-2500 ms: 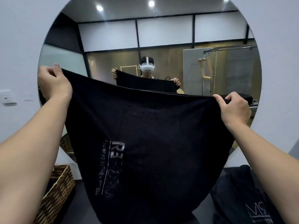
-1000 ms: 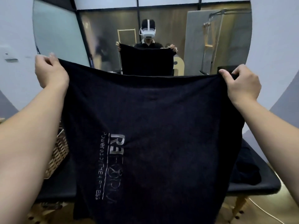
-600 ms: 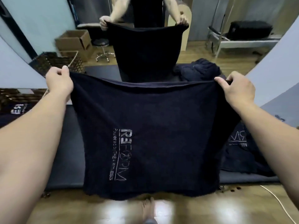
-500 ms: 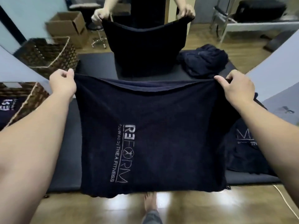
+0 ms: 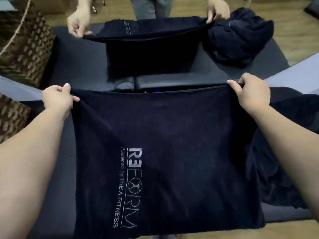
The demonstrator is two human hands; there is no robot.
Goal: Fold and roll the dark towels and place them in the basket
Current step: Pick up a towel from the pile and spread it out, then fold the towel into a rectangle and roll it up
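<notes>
The dark towel (image 5: 172, 144) is spread wide and held out by its far edge, its near part draping down over the front of the dark counter (image 5: 69, 135). Its printed logo (image 5: 128, 187) faces up and runs lengthwise. Holding both far corners apart keeps the cloth taut and square, which, as a judgement, prepares it to be laid flat on the counter for folding.

The left hand (image 5: 57, 99) grips the far left corner, fingers curled around the hem and thumb lying along the edge. The right hand (image 5: 250, 94) grips the far right corner in the same way, fingers wrapped under the cloth. Neither hand is open; each is closed on the towel.

To the right, a heap of more dark towels (image 5: 284, 152) lies on the counter, partly under the right forearm. At the left edge stands the woven basket (image 5: 12, 116), just beside the counter. Beyond the held edge, a mirror (image 5: 155, 49) repeats the scene: the person's hands, the towel, the basket and the heap.
</notes>
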